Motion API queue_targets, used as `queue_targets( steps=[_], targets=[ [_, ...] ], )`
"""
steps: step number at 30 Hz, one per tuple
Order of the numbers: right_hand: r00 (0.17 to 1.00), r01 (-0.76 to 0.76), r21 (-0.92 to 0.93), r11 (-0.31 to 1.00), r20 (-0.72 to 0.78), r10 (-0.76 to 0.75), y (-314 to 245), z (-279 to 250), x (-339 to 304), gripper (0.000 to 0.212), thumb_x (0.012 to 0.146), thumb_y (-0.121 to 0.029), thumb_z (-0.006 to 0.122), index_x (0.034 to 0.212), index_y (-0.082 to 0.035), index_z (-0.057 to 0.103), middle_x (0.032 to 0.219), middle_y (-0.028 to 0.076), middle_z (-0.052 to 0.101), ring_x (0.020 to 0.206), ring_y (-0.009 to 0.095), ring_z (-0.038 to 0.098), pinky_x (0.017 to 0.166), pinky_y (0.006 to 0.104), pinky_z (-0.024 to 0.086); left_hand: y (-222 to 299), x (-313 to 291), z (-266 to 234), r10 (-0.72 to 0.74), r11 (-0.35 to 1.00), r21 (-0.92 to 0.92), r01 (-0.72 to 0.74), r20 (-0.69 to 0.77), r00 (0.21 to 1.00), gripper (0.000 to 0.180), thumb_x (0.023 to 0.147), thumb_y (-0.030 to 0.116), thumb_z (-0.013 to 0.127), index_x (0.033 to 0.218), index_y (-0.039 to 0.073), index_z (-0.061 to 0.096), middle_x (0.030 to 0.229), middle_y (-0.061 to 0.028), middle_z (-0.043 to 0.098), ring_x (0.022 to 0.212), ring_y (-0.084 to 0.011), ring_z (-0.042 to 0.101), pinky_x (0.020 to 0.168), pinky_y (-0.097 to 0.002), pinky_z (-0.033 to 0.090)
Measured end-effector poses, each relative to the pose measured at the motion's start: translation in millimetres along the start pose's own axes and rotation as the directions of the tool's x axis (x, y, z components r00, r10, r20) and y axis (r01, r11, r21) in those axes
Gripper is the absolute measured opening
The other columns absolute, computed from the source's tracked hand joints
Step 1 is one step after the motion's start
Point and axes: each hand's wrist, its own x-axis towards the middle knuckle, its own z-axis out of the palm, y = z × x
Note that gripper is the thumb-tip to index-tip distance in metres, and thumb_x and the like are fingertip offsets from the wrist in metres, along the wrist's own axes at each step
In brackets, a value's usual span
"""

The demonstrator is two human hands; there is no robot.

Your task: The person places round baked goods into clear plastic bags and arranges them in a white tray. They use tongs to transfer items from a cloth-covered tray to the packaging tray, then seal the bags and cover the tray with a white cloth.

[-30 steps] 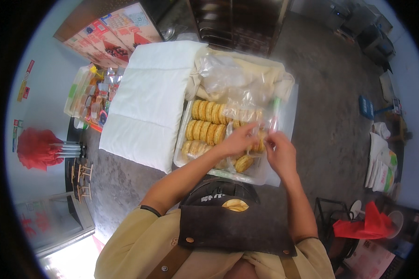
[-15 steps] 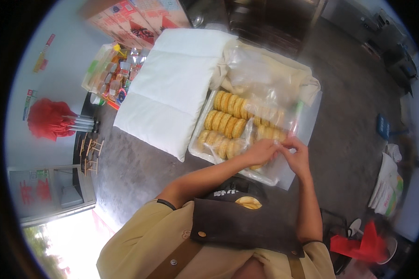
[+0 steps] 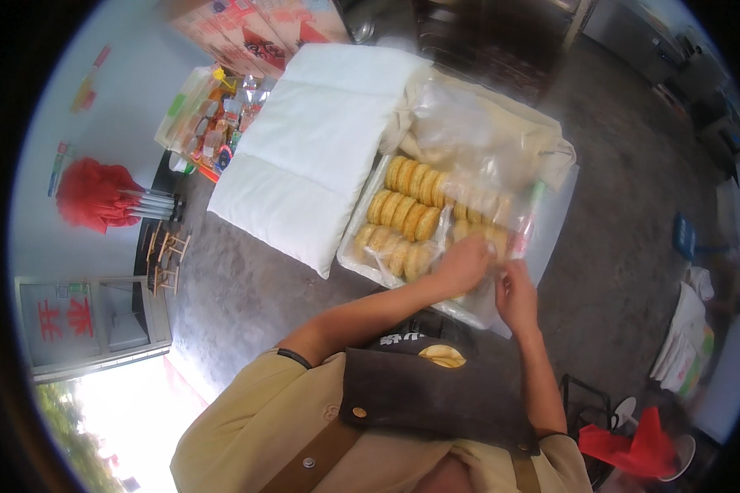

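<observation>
Rows of round golden cakes (image 3: 403, 215) stand on edge in a shallow white tray (image 3: 352, 261). Transparent plastic sheeting (image 3: 456, 123) covers the back of the tray and parts of the rows. My left hand (image 3: 464, 263) is over the tray's near right part, fingers closed on thin transparent plastic; its fingertips are blurred. Just right of it, above the tray's near right corner, my right hand (image 3: 516, 296) has its fingers curled together at the same plastic. The plastic's exact shape between the hands is hard to make out.
A white quilted pad (image 3: 304, 156) lies left of the tray, and beige cloth (image 3: 543, 135) bunches behind it. Small packets and bottles fill a bin (image 3: 214, 135) at the far left, near printed cartons (image 3: 263, 33). Red cloth (image 3: 637, 448) lies at the lower right.
My hands have drawn slightly apart: the left has shifted up a little, the right down toward me. The whole view has shifted slightly.
</observation>
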Motion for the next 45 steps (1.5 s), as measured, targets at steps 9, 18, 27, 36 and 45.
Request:
queue_targets(
  steps=[9,18,27,36,45],
  targets=[
    [0.813,-0.578,0.639,0.508,0.505,0.29,36,2,58,0.018,0.098,-0.013,0.068,0.108,0.002,0.072,0.091,0.001,0.072,0.07,0.011,0.064,0.061,0.0298,0.05,16,-15,-16,0.561,0.81,0.183,-0.558,0.037,0.827,0.02,0.089,0.003,0.067,0.109,0.004,0.069,0.145,-0.0215,0.054,0.137,-0.0445,0.051,0.126,-0.0582,0.032],
    [0.965,-0.084,-0.391,0.916,-0.263,-0.024,58,26,78,0.019,0.098,-0.022,0.069,0.094,-0.004,0.071,0.095,0.012,0.071,0.08,0.033,0.07,0.072,0.0453,0.055,-43,-21,-24,0.456,0.867,0.232,-0.441,-0.01,0.89,0.012,0.092,0.007,0.067,0.102,0.004,0.072,0.145,-0.0207,0.058,0.138,-0.0432,0.051,0.117,-0.0503,0.041],
    [0.9,-0.226,0.022,0.974,-0.377,0.218,30,2,70,0.032,0.09,-0.018,0.076,0.12,-0.006,0.07,0.112,0.012,0.064,0.081,0.032,0.069,0.073,0.0462,0.055,-55,-46,-47,0.398,0.85,0.423,-0.315,-0.124,0.909,0.061,0.084,0.024,0.08,0.14,0.009,0.06,0.145,-0.0233,0.055,0.133,-0.0418,0.053,0.114,-0.0508,0.042],
    [0.963,0.247,-0.348,0.905,-0.014,-0.268,19,29,48,0.04,0.078,-0.011,0.08,0.118,-0.009,0.071,0.119,0.015,0.063,0.117,0.038,0.058,0.099,0.0505,0.048,-67,-52,-48,0.137,0.796,0.598,-0.092,-0.031,0.99,0.096,0.071,0.033,0.09,0.149,-0.003,0.047,0.131,-0.0231,0.062,0.125,-0.0417,0.056,0.107,-0.0499,0.045],
    [0.998,-0.001,-0.255,0.967,-0.067,-0.016,39,38,75,0.009,0.086,-0.013,0.075,0.092,-0.006,0.072,0.094,0.01,0.066,0.096,0.034,0.065,0.084,0.046,0.054,-87,-42,-51,0.201,0.791,0.568,-0.225,0.106,0.974,0.089,0.067,0.033,0.091,0.14,0.0,0.054,0.123,-0.0212,0.063,0.117,-0.0421,0.058,0.102,-0.0512,0.046]
  ],
)
